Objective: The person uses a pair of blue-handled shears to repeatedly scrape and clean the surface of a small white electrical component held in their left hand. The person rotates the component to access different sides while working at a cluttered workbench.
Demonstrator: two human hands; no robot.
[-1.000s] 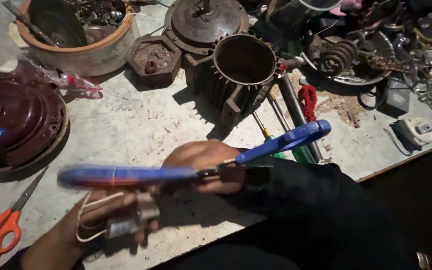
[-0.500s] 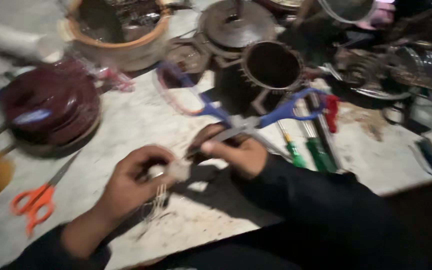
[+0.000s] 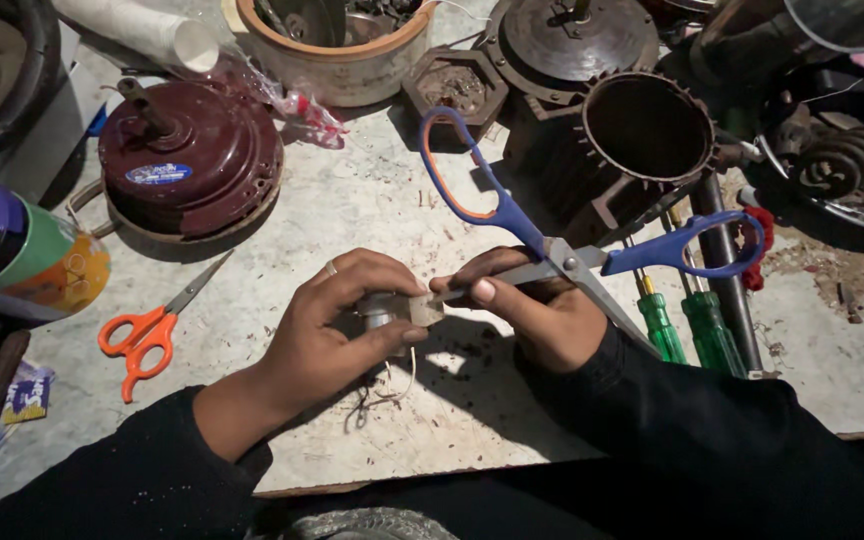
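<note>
Left hand point(image 3: 337, 330): closed around a small grey metal part point(image 3: 384, 310) with a pale taped end, pinched between thumb and fingers; a ring shows on one finger.
Small part: held just above the worktable point(image 3: 372, 210), between the two hands, with thin wires point(image 3: 377, 395) trailing down from it to the table.
Right hand point(image 3: 532, 315): clenched around the closed blades of blue-handled scissors point(image 3: 572, 250), gripping the metal near the pivot, not the loops; the blade tips touch the taped end of the part.
Scissor handles: spread open, one loop pointing up and away, the other out to the right.
Sleeves: both arms wear dark sleeves.
Just right of the hand: two green-handled screwdrivers point(image 3: 687, 330) lie side by side on the table.
Left of the hands: small orange-handled scissors point(image 3: 147, 330) lie flat, well apart from the hands.
Further back, left: a dark red, round fan motor housing point(image 3: 192, 165).
Further back, right: a dark finned motor casing point(image 3: 642, 135), hollow, lying tilted.
Far edge: a cream bowl point(image 3: 337, 50) holding metal parts.
Far left: a colourful can point(image 3: 12, 250) on its side.
</note>
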